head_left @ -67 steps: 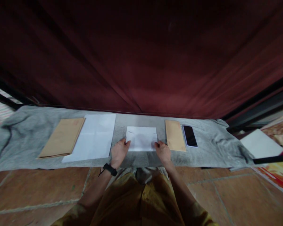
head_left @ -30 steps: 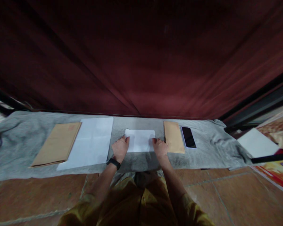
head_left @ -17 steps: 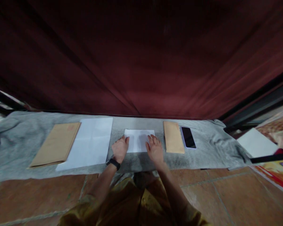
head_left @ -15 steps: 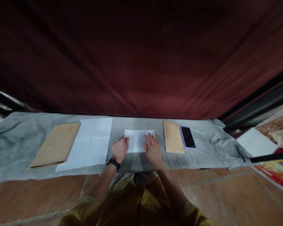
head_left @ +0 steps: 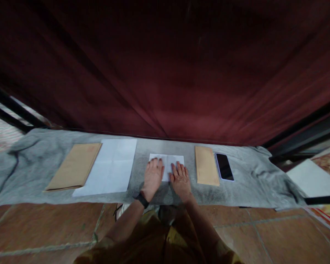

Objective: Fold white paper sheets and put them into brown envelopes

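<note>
A small white sheet of paper (head_left: pixel 167 165), seemingly folded, lies on the grey cloth in front of me. Over its left part rests my left hand (head_left: pixel 153 176), flat with the fingers stretched forward. My right hand (head_left: pixel 180 180) lies spread on the paper's right part. Neither hand grips anything; the palms hide the near corners of the paper. To the right of my right hand is a narrow tan envelope (head_left: pixel 207 165). Left of my hands, a large white sheet with fold creases (head_left: pixel 112 165) lies partly under a bigger brown envelope (head_left: pixel 74 167).
A phone (head_left: pixel 224 167) lies right of the narrow envelope. The wrinkled grey cloth (head_left: pixel 247 183) covers the long surface, with a dark red curtain (head_left: pixel 181 91) behind it. A white board-like piece (head_left: pixel 313 178) sits at far right. Below is a tiled floor (head_left: pixel 57 227).
My left hand has moved from the paper's left edge onto its surface, fingers now extended flat. My right hand remains on the right part, its fingers pointing more straight ahead. The view has shifted slightly.
</note>
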